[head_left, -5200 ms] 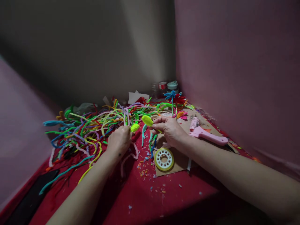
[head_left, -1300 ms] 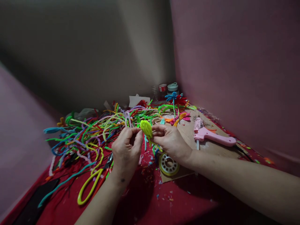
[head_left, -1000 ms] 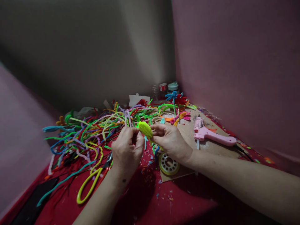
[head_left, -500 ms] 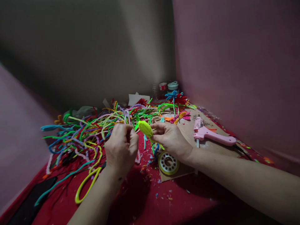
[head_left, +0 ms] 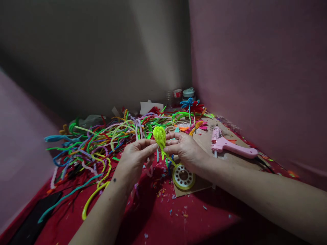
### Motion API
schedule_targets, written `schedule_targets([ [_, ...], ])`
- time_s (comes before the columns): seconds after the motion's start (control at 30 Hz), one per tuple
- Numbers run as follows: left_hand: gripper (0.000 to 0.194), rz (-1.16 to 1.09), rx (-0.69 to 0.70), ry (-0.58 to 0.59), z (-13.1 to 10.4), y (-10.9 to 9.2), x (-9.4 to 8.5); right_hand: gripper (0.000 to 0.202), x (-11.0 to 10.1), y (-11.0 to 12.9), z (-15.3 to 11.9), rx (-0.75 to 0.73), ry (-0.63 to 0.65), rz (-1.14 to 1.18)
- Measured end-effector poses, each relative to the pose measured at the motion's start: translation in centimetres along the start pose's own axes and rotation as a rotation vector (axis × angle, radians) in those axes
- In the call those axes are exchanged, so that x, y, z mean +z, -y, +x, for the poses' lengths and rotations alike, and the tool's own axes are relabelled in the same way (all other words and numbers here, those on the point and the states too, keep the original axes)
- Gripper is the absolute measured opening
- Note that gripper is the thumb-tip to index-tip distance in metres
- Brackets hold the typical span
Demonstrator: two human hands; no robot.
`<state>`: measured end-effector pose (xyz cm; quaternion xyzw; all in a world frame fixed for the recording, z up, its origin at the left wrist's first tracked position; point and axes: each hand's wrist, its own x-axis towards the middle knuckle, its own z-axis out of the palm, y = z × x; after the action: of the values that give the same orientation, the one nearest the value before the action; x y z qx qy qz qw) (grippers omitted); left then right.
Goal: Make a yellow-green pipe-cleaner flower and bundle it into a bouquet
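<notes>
A bright yellow pipe-cleaner flower head point(head_left: 159, 136), made of fuzzy loops gathered in a rounded bunch, stands upright between my hands. My right hand point(head_left: 187, 149) pinches it low on its right side. On the other side, the thumb and fingertips of my left hand point(head_left: 136, 154) close on its lower left. A thin yellow strip point(head_left: 170, 159) trails from below the bunch down toward a white spool with a yellow rim point(head_left: 176, 180), which lies just under my right hand.
A tangled heap of coloured pipe cleaners point(head_left: 102, 143) spreads over the red cloth point(head_left: 163, 224) at left. On cardboard point(head_left: 204, 146) at right lies a pink glue gun point(head_left: 230, 148). Finished blue point(head_left: 189, 103) and red flowers point(head_left: 198, 108) stand behind, near a lidded jar point(head_left: 189, 92).
My left hand has turned from a closed fist beside the yellow flower head to pinching its base. The flower head has swung from tilted to upright.
</notes>
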<state>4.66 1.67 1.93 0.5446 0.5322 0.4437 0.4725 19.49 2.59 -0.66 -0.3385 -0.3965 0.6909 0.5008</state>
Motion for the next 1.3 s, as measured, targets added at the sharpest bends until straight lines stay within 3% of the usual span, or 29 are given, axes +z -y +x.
schedule_targets([
  [0.1, 0.02, -0.082, -0.033, 0.002, 0.0, 0.5, 0.3, 0.025, 0.1, 0.2, -0.1, -0.011, -0.032, -0.033],
  [0.37, 0.017, 0.014, 0.014, -0.079, -0.2, 0.9, 1.1, 0.018, 0.1, 0.3, -0.4, -0.035, -0.051, -0.108],
  [0.73, 0.015, 0.137, 0.049, -0.14, -1.7, -0.4, 3.0, 0.017, -0.2, -1.3, 0.3, -0.298, -0.042, -0.166],
  [0.9, 0.016, 0.178, 0.121, -0.242, -1.7, 0.0, 3.3, 0.015, 0.2, -1.4, -0.3, -0.371, 0.023, -0.137],
  [1.07, 0.017, 0.238, 0.209, -0.259, -1.7, 0.4, 3.0, 0.014, 0.3, -0.8, -0.5, -0.408, 0.016, -0.209],
  [1.3, 0.018, 0.408, 0.381, -0.29, -1.7, 1.3, 2.3, 0.01, -0.1, 0.1, -0.1, -0.328, 0.011, -0.109],
])
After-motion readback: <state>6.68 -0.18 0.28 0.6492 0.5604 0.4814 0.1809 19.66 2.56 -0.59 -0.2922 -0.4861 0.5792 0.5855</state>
